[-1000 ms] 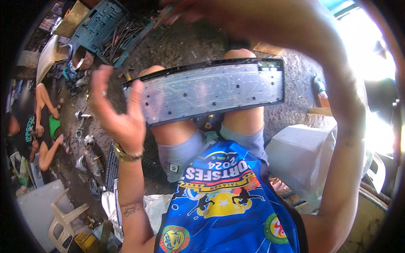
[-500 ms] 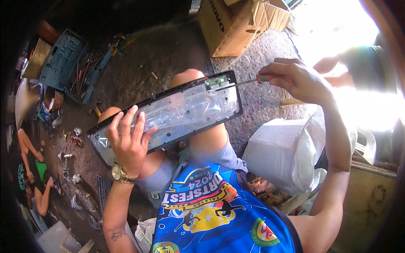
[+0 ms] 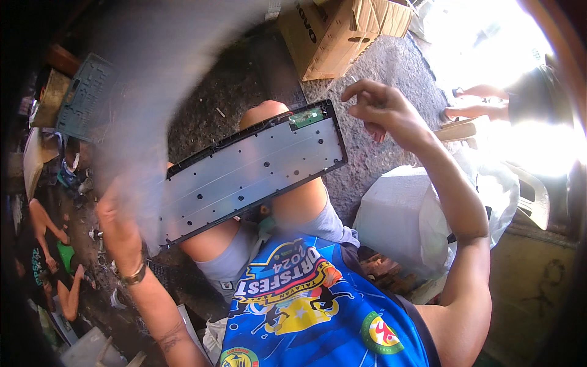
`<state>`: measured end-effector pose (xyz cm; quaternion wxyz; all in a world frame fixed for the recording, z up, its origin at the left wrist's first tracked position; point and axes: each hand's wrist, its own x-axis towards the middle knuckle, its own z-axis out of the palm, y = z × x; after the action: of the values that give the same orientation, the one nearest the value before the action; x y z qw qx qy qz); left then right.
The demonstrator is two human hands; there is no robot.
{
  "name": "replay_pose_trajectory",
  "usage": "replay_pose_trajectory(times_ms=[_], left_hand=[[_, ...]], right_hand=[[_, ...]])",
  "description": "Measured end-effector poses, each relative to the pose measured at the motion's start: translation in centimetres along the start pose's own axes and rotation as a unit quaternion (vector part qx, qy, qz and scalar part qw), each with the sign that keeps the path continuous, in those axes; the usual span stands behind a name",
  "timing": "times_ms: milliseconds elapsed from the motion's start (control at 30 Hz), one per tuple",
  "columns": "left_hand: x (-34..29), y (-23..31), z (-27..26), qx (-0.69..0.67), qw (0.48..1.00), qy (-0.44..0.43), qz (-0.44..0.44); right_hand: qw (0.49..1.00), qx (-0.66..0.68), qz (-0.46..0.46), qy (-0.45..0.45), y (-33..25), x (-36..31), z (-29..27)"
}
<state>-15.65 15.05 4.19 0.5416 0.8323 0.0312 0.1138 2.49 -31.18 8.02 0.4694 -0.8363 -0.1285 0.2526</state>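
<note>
Where it lies: the keyboard shell (image 3: pixel 254 171) rests tilted across the person's bare knees, its grey inside up.
Chip: a small green board (image 3: pixel 306 116) sits in the shell's top right corner.
Left hand (image 3: pixel 119 223): grips the shell's lower left edge; a big grey blur hides part of it.
Right hand (image 3: pixel 382 110): up by the top right corner, fingers curled, holding nothing I can see.
Box (image 3: pixel 333 33): on the ground past the knees.

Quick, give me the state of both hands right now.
Left hand: blurred at the keyboard shell's left end; grip cannot be told.
Right hand: off the shell, fingers loosely curled, apparently empty.
</note>
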Motion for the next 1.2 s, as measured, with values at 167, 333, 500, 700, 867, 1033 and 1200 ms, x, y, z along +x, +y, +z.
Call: replay_pose_trajectory(times_ms=[167, 333, 500, 700, 867, 1033, 1200], left_hand=[[-3.4, -2.5, -7.8, -0.414, 0.9, 0.116, -0.065], [-4.2, -0.6, -10.0, -0.54, 0.796, -0.227, 0.152], [-7.1, -2.2, -5.2, -0.568, 0.801, -0.037, 0.183], [-9.4, -4.0, -0.3, -0.538, 0.763, 0.358, 0.028], [-12.0, -4.4, 3.0, -0.416, 0.783, 0.456, -0.078], [-15.4, -6.0, 4.5, -0.238, 0.918, 0.3, -0.105], [-17.6, -7.1, 8.0, -0.173, 0.95, 0.213, -0.148]], right_hand=[[0.945, -0.252, -0.206, 0.041, 0.5, 1.3, 4.1], [0.929, -0.277, -0.237, 0.064, 2.3, 1.6, 7.3], [0.891, -0.345, -0.254, 0.149, 1.8, 3.3, 8.9], [0.915, -0.305, -0.222, 0.146, 0.2, 3.8, 8.5], [0.924, -0.277, -0.246, 0.096, -0.5, 2.6, 6.8], [0.928, -0.234, -0.29, -0.023, -0.3, 1.3, 5.7], [0.947, -0.257, -0.172, -0.089, -0.7, -1.7, 6.2]])
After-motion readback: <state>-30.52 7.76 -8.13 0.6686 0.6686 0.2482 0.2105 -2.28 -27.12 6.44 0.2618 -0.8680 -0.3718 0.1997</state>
